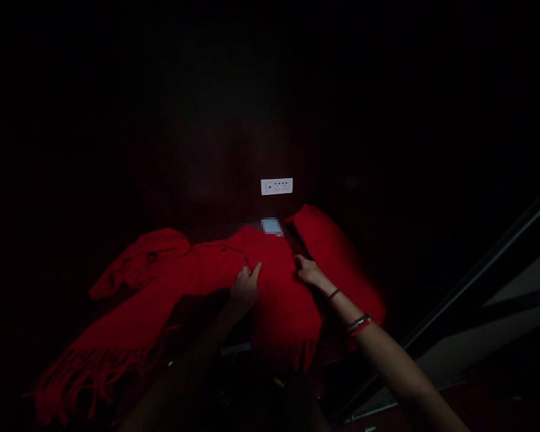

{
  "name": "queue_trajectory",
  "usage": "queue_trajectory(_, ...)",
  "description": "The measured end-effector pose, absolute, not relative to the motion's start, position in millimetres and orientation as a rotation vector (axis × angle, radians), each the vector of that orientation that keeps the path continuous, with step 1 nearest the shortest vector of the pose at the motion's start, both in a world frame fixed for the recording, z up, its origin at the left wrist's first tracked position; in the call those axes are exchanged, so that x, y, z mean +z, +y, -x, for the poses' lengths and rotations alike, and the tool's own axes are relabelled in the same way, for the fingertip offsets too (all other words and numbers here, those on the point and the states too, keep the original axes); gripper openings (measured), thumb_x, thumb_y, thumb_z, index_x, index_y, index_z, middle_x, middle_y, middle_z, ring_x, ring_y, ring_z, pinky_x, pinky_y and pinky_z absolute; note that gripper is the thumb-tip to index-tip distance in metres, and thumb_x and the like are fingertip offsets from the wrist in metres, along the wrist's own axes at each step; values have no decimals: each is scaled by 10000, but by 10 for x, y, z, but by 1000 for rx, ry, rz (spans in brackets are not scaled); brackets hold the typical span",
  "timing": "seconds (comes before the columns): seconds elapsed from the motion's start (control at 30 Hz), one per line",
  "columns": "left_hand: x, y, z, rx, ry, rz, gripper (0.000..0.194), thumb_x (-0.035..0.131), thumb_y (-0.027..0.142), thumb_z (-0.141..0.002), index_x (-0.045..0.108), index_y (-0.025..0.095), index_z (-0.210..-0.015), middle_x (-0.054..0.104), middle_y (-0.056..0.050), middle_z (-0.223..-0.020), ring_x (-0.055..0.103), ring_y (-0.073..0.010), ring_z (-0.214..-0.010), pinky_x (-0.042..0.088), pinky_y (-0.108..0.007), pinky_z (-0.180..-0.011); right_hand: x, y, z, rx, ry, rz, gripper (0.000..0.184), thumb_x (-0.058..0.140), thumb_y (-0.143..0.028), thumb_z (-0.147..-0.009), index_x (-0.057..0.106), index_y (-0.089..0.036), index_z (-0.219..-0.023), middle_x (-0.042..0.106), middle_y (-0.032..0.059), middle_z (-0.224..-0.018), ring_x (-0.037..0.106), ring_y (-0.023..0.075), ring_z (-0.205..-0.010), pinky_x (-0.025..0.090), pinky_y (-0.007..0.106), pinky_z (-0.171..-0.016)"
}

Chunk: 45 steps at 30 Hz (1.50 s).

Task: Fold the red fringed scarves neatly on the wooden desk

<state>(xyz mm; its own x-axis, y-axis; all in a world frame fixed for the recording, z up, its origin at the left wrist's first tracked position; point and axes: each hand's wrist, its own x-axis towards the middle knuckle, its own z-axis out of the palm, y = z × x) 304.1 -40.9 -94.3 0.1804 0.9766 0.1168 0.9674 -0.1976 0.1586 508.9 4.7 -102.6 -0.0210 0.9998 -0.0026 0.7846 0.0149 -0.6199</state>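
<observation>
A red fringed scarf (279, 282) lies spread over a dark surface, one fringed end hanging at the front edge and another stretch running off to the left. My left hand (245, 288) has its fingers curled on the left edge of the middle section, thumb on top of the cloth. On the opposite edge of that section, my right hand (309, 271) is closed with the cloth's border at its fingertips. Bracelets circle the right wrist and forearm. A folded red cloth (337, 258) rests just right of that hand.
On the dark wall behind is a white socket panel (276, 186). A small pale blurred item (271, 226) lies below it, behind the scarf. At the right a slanted metal-edged frame (486, 258) rises. Surroundings are very dark.
</observation>
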Motion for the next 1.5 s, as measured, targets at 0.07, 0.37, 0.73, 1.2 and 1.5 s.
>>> queue_trajectory(0.07, -974, -397, -3114, 388, 1904, -2495, 550, 407, 224, -740, 287, 187, -1276, 332, -137, -1277, 332, -256, -1141, 346, -353, -854, -998, 40, -5028, 528, -1951, 1782, 548, 511, -110, -639, 423, -160, -1177, 504, 90, -1134, 450, 200, -1051, 336, 249, -876)
queue_trajectory(0.37, -1247, -272, -3027, 68, 1804, -2412, 534, 249, 427, -811, 224, 206, -1296, 136, -64, -1378, 137, -290, -1235, 119, -566, -930, -1077, -20, -5076, 391, -1983, 1840, 401, 450, -68, -700, 499, -145, -1090, 570, 82, -1008, 520, 178, -932, 378, 243, -815)
queue_trajectory(0.73, -1166, -16, -2972, 100, 1761, -2514, 501, 178, 374, -834, 135, 236, -1314, 88, -7, -1386, 79, -210, -1256, 121, -504, -967, -1126, -98, -4772, 102, -2477, 1722, 571, 193, -470, -832, 155, -174, -1318, 125, 69, -1377, 67, 208, -1252, 36, 506, -969)
queue_trajectory(1.2, -1152, -314, -2965, 613, 1901, -2116, 538, 450, 371, -748, 339, 120, -1210, 566, -100, -962, 517, -185, -925, 380, -273, -792, -1139, -135, -5083, 533, -1794, 1826, 445, 502, -191, -694, 449, -128, -1132, 572, 88, -996, 529, 166, -889, 381, 253, -796)
queue_trajectory(1.5, -1049, -119, -3022, 635, 1697, -1518, 658, 547, 145, -664, 238, 184, -1244, 529, 55, -597, 526, -87, -532, 413, -183, -520, -1259, 69, -5088, 785, -1390, 1679, 347, 497, -119, -600, 531, -158, -944, 551, -39, -595, 501, 85, -513, 412, 194, -513)
